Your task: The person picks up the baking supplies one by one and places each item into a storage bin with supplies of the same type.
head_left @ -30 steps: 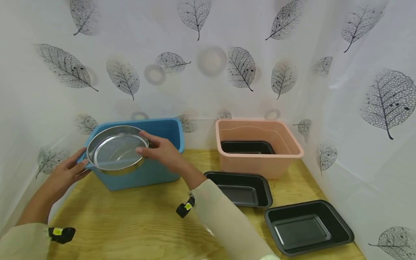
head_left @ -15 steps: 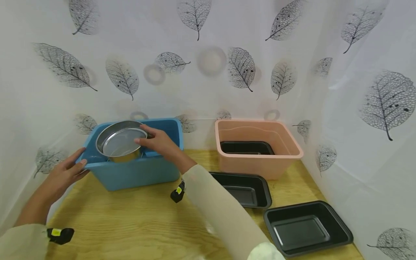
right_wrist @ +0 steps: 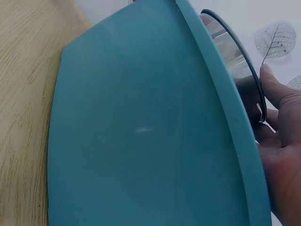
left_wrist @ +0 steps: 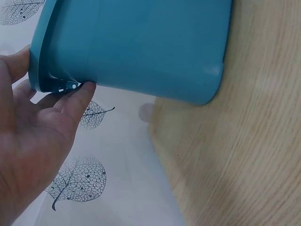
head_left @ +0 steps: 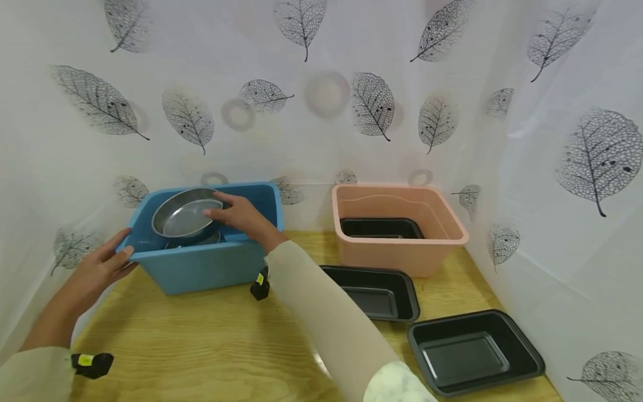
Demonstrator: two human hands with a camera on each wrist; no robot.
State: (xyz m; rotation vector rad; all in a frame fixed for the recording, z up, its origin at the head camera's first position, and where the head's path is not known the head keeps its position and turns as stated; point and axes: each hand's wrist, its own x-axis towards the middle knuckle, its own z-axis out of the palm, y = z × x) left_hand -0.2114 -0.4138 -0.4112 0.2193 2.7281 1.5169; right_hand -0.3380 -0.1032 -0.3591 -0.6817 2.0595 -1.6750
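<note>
The round pan (head_left: 185, 218) is shiny, mirror-smooth metal. The blue tub (head_left: 211, 268) and the pink tub (head_left: 402, 251) are smooth, matt plastic. The bench (head_left: 201, 346) is pale grained wood (unvarnished-looking); the dark trays (head_left: 474, 349) look semi-matt.

Round pan (head_left: 185, 216) in left tub (head_left: 211, 271), trays (head_left: 474, 350) right.

wooden table (head_left: 211, 340); blue bin (head_left: 211, 268), pink bin (head_left: 402, 251), two black trays (head_left: 472, 352)

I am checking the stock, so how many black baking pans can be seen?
3. One pan lies inside the pink bin. One pan sits on the table just in front of that bin. One pan sits at the table's near right. More may be hidden.
</note>
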